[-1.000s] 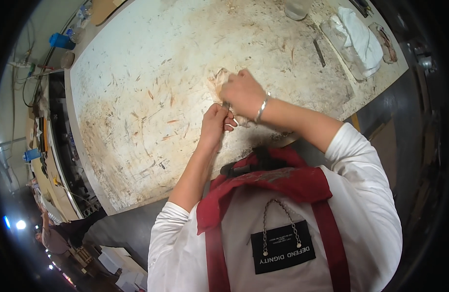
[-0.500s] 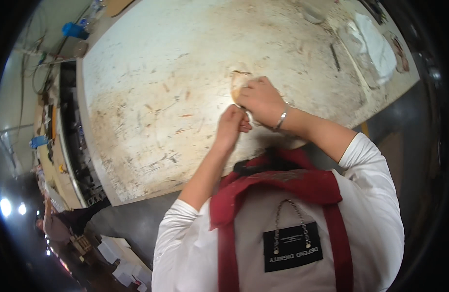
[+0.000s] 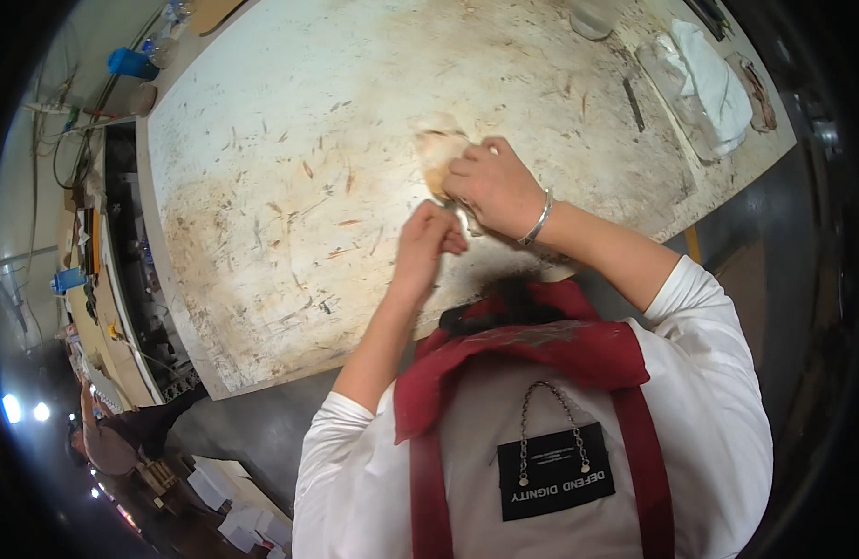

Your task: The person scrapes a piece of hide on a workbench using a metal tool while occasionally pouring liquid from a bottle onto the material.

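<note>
Pale stained cloth [image 3: 438,152] around middle of worktable [image 3: 252,252], right hand [image 3: 497,194] curled closed on its bunched part, left hand [image 3: 427,244] fisted nearer worktable's near edge, contents can't tell; probably light, limp, best gripped by thick folds.

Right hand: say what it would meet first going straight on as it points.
The right hand would first meet the pale, tan-marked piece; depth is unclear, and they may be touching.

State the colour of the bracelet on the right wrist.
Silver; the bracelet shows best in the head view.
</note>
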`<state>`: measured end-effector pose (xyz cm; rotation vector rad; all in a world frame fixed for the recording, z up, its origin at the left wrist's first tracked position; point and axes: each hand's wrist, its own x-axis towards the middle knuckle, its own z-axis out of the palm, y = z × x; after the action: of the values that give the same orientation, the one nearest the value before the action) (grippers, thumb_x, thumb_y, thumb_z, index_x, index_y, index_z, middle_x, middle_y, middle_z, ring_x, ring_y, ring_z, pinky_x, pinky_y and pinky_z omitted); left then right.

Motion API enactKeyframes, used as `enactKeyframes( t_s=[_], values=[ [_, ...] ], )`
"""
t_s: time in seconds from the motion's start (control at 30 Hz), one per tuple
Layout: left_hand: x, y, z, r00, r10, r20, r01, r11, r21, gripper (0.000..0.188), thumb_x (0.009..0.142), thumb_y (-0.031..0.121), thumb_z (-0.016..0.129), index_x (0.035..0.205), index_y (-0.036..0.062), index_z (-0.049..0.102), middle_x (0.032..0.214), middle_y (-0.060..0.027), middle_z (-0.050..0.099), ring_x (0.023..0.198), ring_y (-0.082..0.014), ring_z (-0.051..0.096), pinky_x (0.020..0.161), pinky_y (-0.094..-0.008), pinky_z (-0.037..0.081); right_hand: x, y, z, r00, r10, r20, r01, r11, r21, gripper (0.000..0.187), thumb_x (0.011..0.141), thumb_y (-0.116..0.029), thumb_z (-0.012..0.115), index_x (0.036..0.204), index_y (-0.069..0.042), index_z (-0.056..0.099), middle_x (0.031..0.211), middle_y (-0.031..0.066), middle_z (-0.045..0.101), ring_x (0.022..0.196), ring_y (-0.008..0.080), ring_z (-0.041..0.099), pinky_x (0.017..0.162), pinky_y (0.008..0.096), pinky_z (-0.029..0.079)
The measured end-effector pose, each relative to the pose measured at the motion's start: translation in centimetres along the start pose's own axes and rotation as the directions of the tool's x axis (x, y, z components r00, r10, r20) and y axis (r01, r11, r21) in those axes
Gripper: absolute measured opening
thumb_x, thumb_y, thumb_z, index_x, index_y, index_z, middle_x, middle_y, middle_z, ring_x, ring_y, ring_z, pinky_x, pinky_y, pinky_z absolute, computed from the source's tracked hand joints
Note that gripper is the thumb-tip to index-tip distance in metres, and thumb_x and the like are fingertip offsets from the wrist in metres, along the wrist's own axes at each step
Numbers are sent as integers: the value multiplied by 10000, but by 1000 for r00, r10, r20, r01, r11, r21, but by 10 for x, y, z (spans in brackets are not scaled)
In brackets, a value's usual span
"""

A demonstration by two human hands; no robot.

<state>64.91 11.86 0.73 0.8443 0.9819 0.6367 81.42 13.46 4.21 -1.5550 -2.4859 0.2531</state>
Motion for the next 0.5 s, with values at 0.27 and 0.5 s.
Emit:
enactKeyframes(
  t_s=[0.27, 0.5],
  values=[
    [1, 15, -5, 1000, -27, 11, 27, 999, 36, 126, 887, 123, 504, 776, 71, 473, 721, -46, 579, 616, -110, 556, 582, -223, 454, -26, 64, 1, 926, 357, -120, -317, 912, 261, 146, 740, -103, 579, 868, -110, 648, 831, 64, 638, 864, 259, 560, 755, 372, 404],
    [28, 2, 11, 993, -30, 111, 48, 986, -159, 138, 912, 144, 495, 787, 93, 471, 757, -29, 557, 651, -99, 547, 603, -210, 442, -23, 62, -5, 901, 317, -295, -174, 889, 424, 124, 749, -121, 630, 851, -50, 628, 777, 91, 614, 757, 296, 543, 699, 365, 433]
  ],
)
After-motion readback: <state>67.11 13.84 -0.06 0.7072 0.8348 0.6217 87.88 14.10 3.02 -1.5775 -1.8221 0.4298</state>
